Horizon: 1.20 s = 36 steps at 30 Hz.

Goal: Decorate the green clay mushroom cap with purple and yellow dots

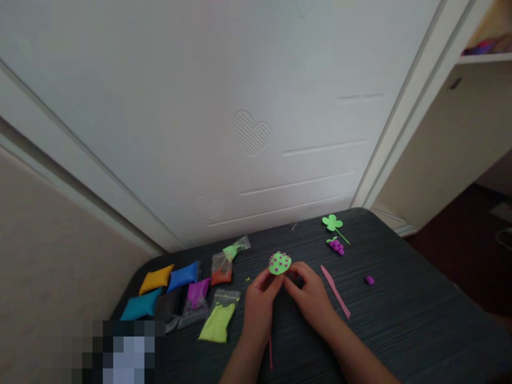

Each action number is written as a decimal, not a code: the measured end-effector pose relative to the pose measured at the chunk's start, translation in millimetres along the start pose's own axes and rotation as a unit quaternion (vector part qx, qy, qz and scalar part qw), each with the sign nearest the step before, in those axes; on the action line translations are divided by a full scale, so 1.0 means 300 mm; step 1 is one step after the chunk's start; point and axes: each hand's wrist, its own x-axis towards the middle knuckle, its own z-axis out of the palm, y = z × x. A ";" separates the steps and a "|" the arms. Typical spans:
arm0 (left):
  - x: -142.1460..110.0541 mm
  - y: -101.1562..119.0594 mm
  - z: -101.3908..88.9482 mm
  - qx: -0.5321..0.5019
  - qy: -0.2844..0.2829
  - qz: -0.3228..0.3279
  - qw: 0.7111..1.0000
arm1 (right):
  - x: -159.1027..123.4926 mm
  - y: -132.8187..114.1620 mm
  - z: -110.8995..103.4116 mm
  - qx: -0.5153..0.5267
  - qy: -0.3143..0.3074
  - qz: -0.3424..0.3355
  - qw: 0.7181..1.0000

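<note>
Between my two hands is a small green clay piece (pixel 280 263) dotted with purple spots, raised above the dark table. My left hand (pixel 261 290) pinches its lower left edge with thumb and finger. From the other side, my right hand (pixel 306 288) closes its fingertips on the lower right edge. A thin pink stick (pixel 271 352) lies partly hidden beneath my left wrist. To the right of my right hand rests a pink plastic clay knife (pixel 335 292). A purple clay lump (pixel 369 280) sits farther right.
Several bags of coloured clay, among them a yellow-green bag (pixel 218 322) and a blue bag (pixel 184 276), lie at left on the table (pixel 416 325). A green clay clover (pixel 332 223) and purple clay grapes (pixel 336 246) lie back right. A white panel (pixel 180 133) stands behind.
</note>
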 end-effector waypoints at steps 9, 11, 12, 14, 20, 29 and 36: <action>-0.033 -0.040 -0.034 0.173 0.049 0.049 0.982 | 0.011 0.049 0.004 -0.112 0.023 0.007 0.993; -0.040 -0.035 -0.039 0.206 0.058 0.077 0.974 | 0.011 0.058 0.004 -0.128 0.017 0.006 0.992; -0.044 -0.031 -0.039 0.221 0.059 0.091 0.969 | 0.010 0.063 0.004 -0.134 0.012 0.006 0.991; -0.052 -0.020 -0.033 0.245 0.054 0.117 0.961 | 0.008 0.071 0.004 -0.144 0.002 0.006 0.990; -0.066 -0.007 -0.006 0.277 0.030 0.160 0.947 | 0.001 0.082 0.007 -0.167 -0.029 0.002 0.985; -0.065 -0.011 -0.016 0.279 0.034 0.171 0.944 | -0.014 0.072 0.021 -0.207 -0.042 -0.021 0.977; -0.065 -0.014 -0.014 0.277 0.025 0.179 0.944 | -0.013 0.069 0.016 -0.218 -0.030 -0.019 0.975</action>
